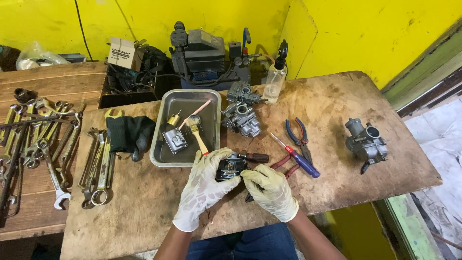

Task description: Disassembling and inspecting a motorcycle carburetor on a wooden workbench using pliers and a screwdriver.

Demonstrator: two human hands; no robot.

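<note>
Between gloved hands (204, 185), half-hidden black part (228, 168)

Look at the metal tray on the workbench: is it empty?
No. The metal tray holds a paintbrush, a small brass part and a grey metal part.

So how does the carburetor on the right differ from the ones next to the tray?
The right carburetor sits alone near the table's right end; the other two are bunched together beside the tray. It has clear wood all round it, while the pair lies near the spray bottle. All are grey metal, and neither gloved hand touches them.
</note>
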